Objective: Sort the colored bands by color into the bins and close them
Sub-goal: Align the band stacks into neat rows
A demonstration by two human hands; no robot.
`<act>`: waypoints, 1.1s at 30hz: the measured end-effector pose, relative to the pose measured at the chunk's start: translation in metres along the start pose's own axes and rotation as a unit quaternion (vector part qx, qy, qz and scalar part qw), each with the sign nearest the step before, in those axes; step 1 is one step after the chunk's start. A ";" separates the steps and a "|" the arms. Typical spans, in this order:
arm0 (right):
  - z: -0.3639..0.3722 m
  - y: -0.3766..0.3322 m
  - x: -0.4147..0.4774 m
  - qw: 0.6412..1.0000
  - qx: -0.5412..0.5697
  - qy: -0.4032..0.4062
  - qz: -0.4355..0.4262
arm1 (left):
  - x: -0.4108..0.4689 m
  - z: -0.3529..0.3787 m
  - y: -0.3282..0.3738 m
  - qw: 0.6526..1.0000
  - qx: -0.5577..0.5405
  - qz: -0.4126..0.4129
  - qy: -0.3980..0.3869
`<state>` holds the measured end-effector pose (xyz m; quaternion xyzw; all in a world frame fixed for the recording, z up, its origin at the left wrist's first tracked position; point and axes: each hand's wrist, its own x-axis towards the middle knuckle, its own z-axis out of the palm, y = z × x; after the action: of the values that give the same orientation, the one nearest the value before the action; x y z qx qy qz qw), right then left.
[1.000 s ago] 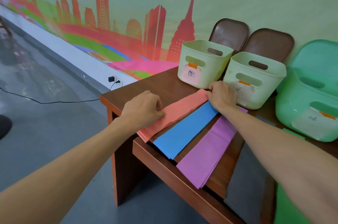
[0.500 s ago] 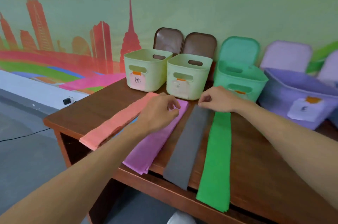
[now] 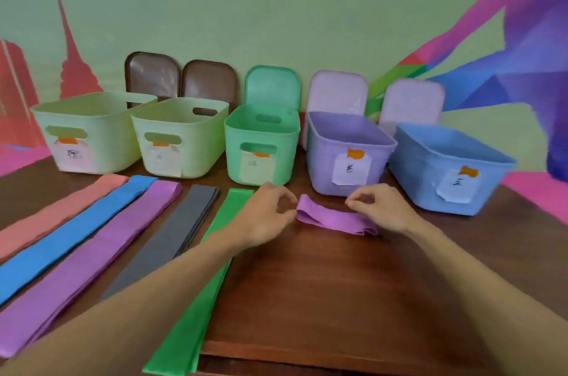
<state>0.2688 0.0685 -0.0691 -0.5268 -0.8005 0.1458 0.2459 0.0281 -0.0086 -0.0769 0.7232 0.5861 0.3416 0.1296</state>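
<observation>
Five open bins stand in a row at the back of the table: two cream bins (image 3: 101,142) (image 3: 196,142), a green bin (image 3: 285,148), a purple bin (image 3: 319,160) and a blue bin (image 3: 415,172). Long bands lie side by side on the left: salmon (image 3: 58,217), blue (image 3: 76,235), purple (image 3: 101,255), grey (image 3: 172,237) and green (image 3: 196,314). A short folded purple band (image 3: 329,219) lies in front of the purple bin. My left hand (image 3: 264,219) pinches its left end. My right hand (image 3: 384,209) holds its right part with curled fingers.
Lids lean against the wall behind the bins: two brown lids (image 3: 152,76) (image 3: 209,82), a green lid (image 3: 272,86) and two pale lilac lids (image 3: 338,91) (image 3: 412,102). Bare wooden table (image 3: 322,298) spreads in front of my hands; its front edge runs along the bottom.
The view has swung right along the table. My hands left the salmon and grey bands and now hold a folded purple band in front of the purple bin.
</observation>
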 end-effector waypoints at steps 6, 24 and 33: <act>0.008 0.043 -0.014 0.988 0.058 0.131 0.049 | 0.031 0.046 0.012 0.987 -0.080 -0.113 0.077; 0.007 0.058 -0.021 0.975 0.200 0.097 0.014 | 0.032 0.068 0.009 0.983 -0.143 -0.099 0.056; 0.009 0.055 -0.014 0.930 0.290 0.223 0.029 | 0.031 0.066 0.009 0.993 -0.084 -0.060 0.060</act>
<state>0.3109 0.0774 -0.1066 -0.4741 -0.6322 0.2574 0.5562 0.0805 0.0321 -0.1091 0.6515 0.6044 0.4237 0.1752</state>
